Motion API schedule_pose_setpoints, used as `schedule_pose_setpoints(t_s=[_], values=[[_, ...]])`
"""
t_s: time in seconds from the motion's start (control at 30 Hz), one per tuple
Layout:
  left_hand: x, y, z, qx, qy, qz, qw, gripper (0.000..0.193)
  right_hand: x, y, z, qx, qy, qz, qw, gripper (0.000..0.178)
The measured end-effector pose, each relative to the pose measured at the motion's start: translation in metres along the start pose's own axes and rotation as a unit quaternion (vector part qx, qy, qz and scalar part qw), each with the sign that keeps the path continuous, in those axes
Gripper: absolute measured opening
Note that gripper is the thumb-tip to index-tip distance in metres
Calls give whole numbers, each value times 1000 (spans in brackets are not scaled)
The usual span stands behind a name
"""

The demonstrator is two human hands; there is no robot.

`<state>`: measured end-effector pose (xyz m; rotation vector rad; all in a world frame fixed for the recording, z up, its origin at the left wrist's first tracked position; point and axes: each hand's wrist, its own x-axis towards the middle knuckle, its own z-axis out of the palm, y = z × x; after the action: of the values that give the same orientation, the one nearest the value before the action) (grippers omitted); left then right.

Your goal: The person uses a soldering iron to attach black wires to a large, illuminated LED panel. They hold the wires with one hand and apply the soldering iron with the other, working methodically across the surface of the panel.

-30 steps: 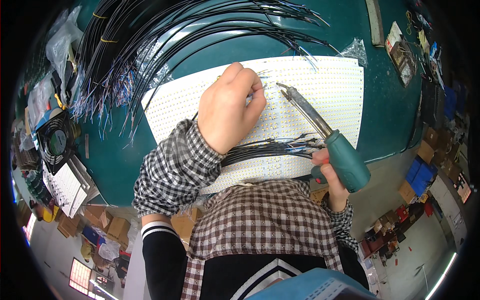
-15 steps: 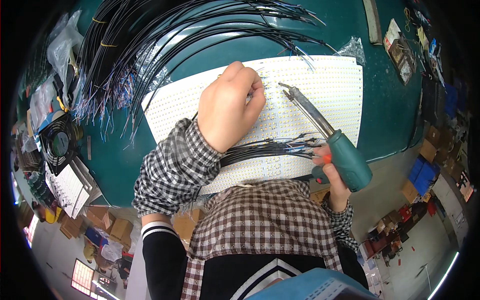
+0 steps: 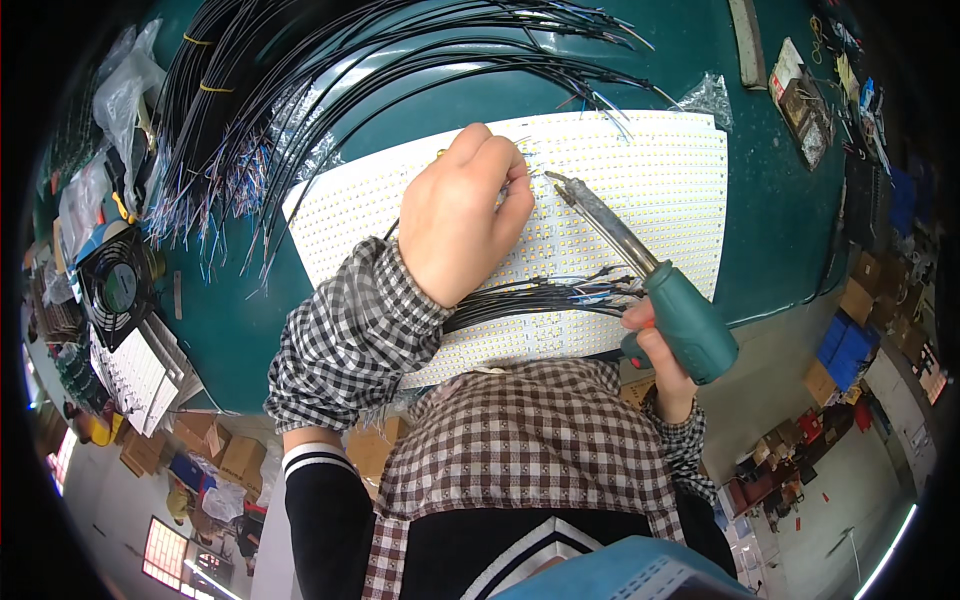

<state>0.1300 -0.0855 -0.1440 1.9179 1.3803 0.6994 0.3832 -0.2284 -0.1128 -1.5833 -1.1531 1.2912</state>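
My left hand (image 3: 462, 215) rests on a white panel of small yellow LEDs (image 3: 640, 190), fingers pinched on a thin wire near the panel's upper middle. My right hand (image 3: 662, 360) grips the teal handle of a soldering iron (image 3: 640, 270). Its metal tip points up-left and ends just right of my left fingertips. A bundle of black wires with stripped coloured ends (image 3: 540, 293) lies across the panel's lower part, under my left wrist.
A large fan of black wires (image 3: 330, 80) spreads over the green table (image 3: 770, 230) behind the panel. A small black cooling fan (image 3: 118, 285) and a stack of white LED strips (image 3: 135, 370) lie at the left. Boxes and parts crowd the right edge.
The soldering iron's tip has edged slightly closer to my left fingertips. Both hands stay almost still.
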Motion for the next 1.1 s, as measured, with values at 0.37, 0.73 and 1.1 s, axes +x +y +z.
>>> schedule_pose_setpoints(t_s=[0.37,0.73,1.1], values=[[0,0,1,2,4,3,1000,9,3,-1,1,-8,-12,5,1000,50],[0,0,1,2,4,5,1000,9,0,-2,2,-38,8,3,999,44],[1,-2,4,-14,18,10,1000,11,1,-9,4,20,21,29,999,39]])
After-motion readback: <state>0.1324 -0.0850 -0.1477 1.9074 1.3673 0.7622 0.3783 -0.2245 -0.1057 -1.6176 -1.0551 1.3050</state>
